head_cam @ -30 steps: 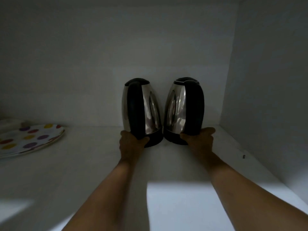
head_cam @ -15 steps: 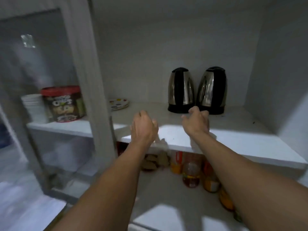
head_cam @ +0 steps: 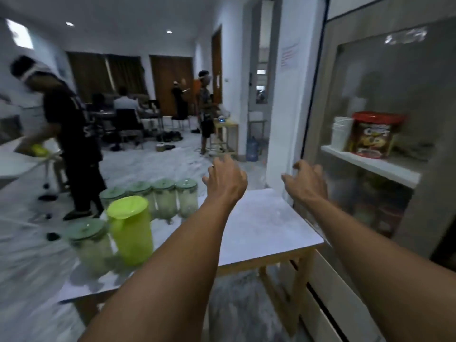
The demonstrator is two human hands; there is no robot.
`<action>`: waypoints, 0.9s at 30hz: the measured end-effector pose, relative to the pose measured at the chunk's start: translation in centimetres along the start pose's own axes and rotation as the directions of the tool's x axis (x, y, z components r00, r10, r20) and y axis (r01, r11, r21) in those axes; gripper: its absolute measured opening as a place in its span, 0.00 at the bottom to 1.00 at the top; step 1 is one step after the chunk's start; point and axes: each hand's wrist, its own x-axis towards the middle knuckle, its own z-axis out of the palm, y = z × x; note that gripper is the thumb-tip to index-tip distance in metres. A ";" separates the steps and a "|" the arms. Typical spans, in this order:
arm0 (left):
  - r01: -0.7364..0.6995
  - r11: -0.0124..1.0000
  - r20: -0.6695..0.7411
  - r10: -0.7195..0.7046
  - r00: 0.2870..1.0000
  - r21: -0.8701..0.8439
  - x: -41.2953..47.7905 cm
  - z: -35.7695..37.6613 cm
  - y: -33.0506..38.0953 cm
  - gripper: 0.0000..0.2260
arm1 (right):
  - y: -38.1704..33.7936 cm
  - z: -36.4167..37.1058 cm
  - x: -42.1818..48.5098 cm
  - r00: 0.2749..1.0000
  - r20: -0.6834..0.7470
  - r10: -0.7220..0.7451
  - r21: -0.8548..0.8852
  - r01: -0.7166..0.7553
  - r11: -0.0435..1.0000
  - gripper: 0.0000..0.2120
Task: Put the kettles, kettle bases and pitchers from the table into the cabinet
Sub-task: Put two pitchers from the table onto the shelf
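A lime-green pitcher stands on the white table at the left. Several clear pitchers with green lids stand around it: one at the front and a row behind. My left hand hovers open over the table's far side, to the right of the row. My right hand is open too, above the table's right corner near the cabinet. Both hands hold nothing. The kettles are out of view.
Behind the cabinet's glass door, a shelf carries a red-lidded tub and stacked white cups. A person in black stands left of the table. More people and furniture fill the room behind.
My hands let go of the two kettles on the cabinet shelf and drew back. My view swung left from the cabinet to the table with the pitchers.
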 end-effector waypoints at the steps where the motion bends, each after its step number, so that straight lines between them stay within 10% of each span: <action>1: 0.058 0.998 -0.020 -0.057 0.998 0.026 0.3 -1.2 -2.9 0.20 | -1.8 2.7 -0.5 0.997 0.070 -0.039 0.015 0.038 0.999 0.22; 9: 0.518 0.849 -0.191 -0.494 0.848 0.106 0.6 -5.5 -21.5 0.18 | -12.2 21.3 -4.5 0.820 0.502 -0.276 0.155 0.228 0.961 0.22; 16: 0.782 0.623 -0.239 -0.762 0.601 -0.022 -0.7 -6.7 -30.5 0.18 | -17.2 33.0 -8.0 0.618 0.749 -0.239 0.266 0.051 0.963 0.17; 22: 0.858 0.461 -0.038 -0.885 0.465 -0.226 -1.1 -7.0 -36.6 0.22 | -19.7 38.2 -11.6 0.541 0.838 -0.068 0.251 -0.272 0.929 0.36; 27: 0.853 0.298 0.214 -0.884 0.416 -0.429 0.3 -5.1 -40.9 0.20 | -20.2 40.7 -13.1 0.607 0.789 -0.094 0.318 -0.273 0.908 0.20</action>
